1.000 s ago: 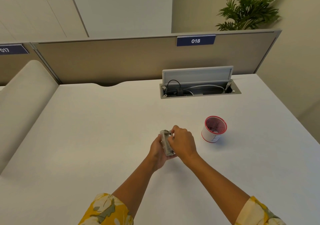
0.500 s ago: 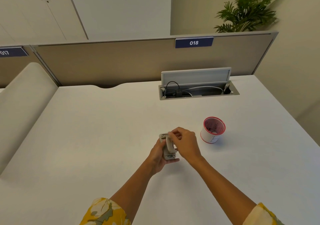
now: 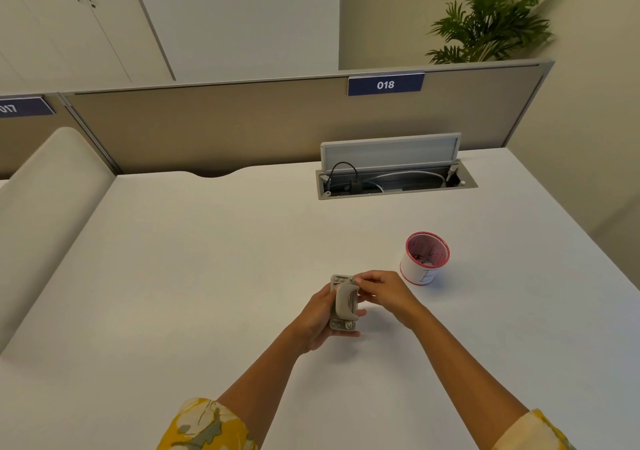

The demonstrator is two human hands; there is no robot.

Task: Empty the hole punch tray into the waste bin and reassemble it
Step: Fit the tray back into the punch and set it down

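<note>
Head view: a white desk (image 3: 173, 276) fills the frame, closed at the back by a partition. All places here are given relative to the waste bin (image 3: 424, 258), a small red-rimmed cup with a white label that stands on the desk. An open cable well (image 3: 396, 181) lies behind the bin. The hole punch (image 3: 343, 304) is held just above the desk, near the bin on its left and slightly nearer the wearer, long axis pointing away. The left hand (image 3: 320, 316) wraps the punch from its far side, its grip closed on the body. The right hand (image 3: 381, 293), between punch and bin, pinches the far upper edge of the punch with its fingertips (image 3: 360, 280). Whether the tray is seated cannot be told. Judged by its look, the punch is rigid metal and plastic, compact and fairly heavy for its size, not fragile; it is best held by the long sides of the base, clear of the sprung lever.
</note>
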